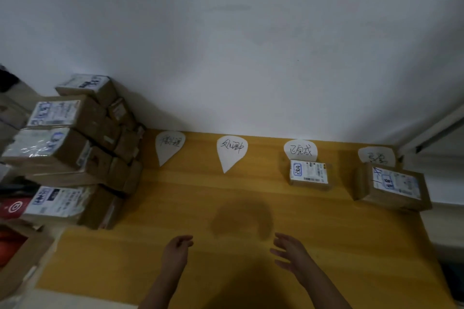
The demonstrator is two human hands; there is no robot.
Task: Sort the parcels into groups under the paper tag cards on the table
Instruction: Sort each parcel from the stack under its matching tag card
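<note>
A row of white drop-shaped paper tag cards lies along the back of the yellow wooden table (175,195): a first card (169,146), a second card (231,152), a third card (300,150) and a fourth card (376,155). A small cardboard parcel (309,173) sits just under the third card. A larger parcel (394,187) sits under the fourth card and hides its lower part. A stack of several labelled cardboard parcels (72,150) stands at the table's left end. My left hand (177,249) and my right hand (291,251) hover over the near middle of the table, fingers loosely curled, holding nothing.
A white wall runs behind the table. An open cardboard box (20,253) with something red inside stands at the lower left, beside the table. A red item with a white ring mark (13,208) lies left of the stack. A window frame (431,133) is at the right.
</note>
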